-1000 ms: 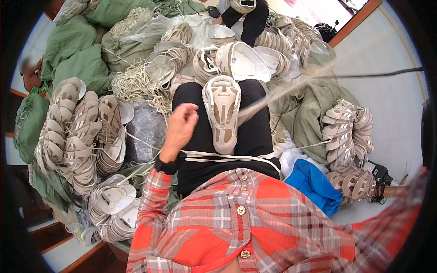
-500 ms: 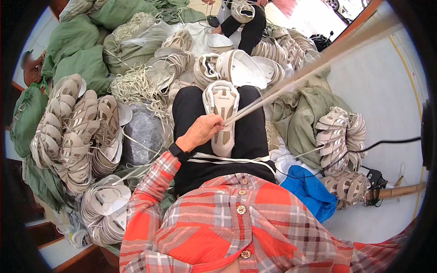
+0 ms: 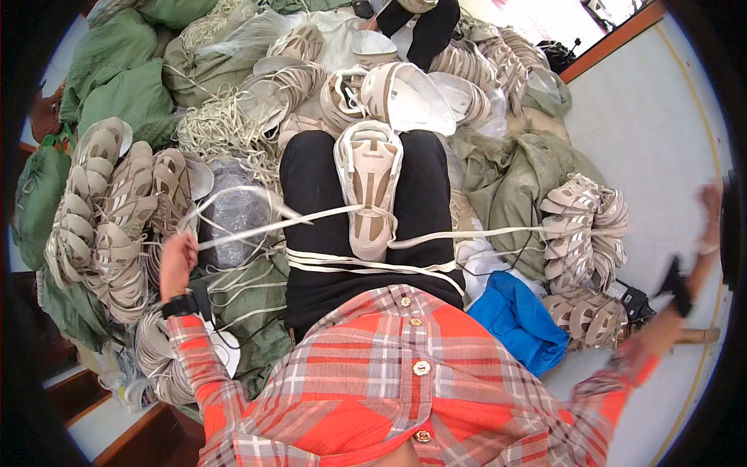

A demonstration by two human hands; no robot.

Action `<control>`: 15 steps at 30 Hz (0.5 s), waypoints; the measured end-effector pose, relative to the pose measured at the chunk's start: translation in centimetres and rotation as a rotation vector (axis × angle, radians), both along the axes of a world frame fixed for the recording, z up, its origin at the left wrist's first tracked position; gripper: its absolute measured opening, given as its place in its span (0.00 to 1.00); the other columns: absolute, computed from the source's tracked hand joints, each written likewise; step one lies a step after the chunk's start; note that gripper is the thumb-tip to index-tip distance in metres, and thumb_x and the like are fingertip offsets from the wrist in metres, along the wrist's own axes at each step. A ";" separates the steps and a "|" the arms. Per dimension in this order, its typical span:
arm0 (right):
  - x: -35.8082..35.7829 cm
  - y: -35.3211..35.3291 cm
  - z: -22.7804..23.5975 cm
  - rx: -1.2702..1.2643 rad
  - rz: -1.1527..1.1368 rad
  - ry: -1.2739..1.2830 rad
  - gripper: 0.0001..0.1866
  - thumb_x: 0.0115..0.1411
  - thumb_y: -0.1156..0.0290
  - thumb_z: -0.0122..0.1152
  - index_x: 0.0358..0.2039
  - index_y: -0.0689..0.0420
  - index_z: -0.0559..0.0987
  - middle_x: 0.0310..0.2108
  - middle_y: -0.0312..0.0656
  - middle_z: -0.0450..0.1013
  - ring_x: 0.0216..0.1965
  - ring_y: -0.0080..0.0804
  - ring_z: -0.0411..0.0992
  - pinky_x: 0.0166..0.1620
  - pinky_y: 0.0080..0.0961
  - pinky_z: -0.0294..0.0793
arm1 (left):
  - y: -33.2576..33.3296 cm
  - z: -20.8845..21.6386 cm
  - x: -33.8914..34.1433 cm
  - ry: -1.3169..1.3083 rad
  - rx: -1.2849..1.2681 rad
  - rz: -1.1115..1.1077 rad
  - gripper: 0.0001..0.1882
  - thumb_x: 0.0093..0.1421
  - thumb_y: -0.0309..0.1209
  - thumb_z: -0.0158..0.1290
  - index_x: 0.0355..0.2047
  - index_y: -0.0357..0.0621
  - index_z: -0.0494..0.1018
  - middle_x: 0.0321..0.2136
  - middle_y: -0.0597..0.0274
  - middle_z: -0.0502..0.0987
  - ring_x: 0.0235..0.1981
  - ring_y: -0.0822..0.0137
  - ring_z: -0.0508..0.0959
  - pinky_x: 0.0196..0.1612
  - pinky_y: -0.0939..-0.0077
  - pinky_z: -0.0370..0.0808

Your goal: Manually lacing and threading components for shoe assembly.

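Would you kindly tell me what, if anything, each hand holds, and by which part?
The left hand holds a cream lace, away from the shoe, exact spot unclear; the right hand is too blurred to tell.

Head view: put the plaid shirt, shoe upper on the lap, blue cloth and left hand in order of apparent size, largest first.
1. Plaid shirt, clearly largest.
2. Shoe upper and blue cloth: too alike to rank.
3. Left hand, smallest.
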State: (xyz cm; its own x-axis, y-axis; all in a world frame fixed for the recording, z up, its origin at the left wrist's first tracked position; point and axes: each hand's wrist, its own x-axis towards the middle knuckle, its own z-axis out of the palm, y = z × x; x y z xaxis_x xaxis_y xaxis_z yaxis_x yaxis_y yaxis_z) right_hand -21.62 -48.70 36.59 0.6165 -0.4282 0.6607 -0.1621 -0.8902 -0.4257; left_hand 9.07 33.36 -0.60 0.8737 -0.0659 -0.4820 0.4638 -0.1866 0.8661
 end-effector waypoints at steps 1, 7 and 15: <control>1.6 1.4 -9.8 0.245 -0.071 0.102 0.22 0.65 0.61 0.44 0.50 0.66 0.71 0.43 0.44 0.74 0.41 0.32 0.73 0.49 0.31 0.71 | 0.8 -2.9 -0.9 0.075 0.275 0.113 0.13 0.59 0.38 0.47 0.27 0.42 0.73 0.17 0.63 0.74 0.12 0.77 0.69 0.12 0.82 0.59; 15.5 25.4 -33.6 0.249 0.522 0.378 0.06 0.56 0.72 0.55 0.30 0.60 0.78 0.27 0.45 0.72 0.31 0.38 0.72 0.34 0.33 0.71 | -23.0 2.8 -1.7 -0.851 0.696 -0.344 0.10 0.57 0.31 0.52 0.36 0.40 0.73 0.29 0.51 0.76 0.31 0.50 0.77 0.33 0.62 0.73; 17.4 33.0 -36.7 0.295 0.439 0.517 0.05 0.53 0.72 0.56 0.25 0.59 0.73 0.25 0.48 0.69 0.28 0.51 0.71 0.32 0.41 0.70 | -34.5 3.1 -5.2 -0.505 0.278 -0.831 0.14 0.63 0.30 0.44 0.44 0.35 0.73 0.18 0.64 0.73 0.20 0.75 0.70 0.24 0.78 0.68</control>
State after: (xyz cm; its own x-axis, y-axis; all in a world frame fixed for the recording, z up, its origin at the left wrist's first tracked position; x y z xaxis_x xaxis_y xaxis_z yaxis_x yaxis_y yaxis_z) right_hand -4.18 -15.68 -0.08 0.9734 -0.1855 0.1344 -0.0625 -0.7795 -0.6233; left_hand 3.83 -1.19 2.46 0.7081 -0.6879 -0.1595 -0.3137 -0.5087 0.8017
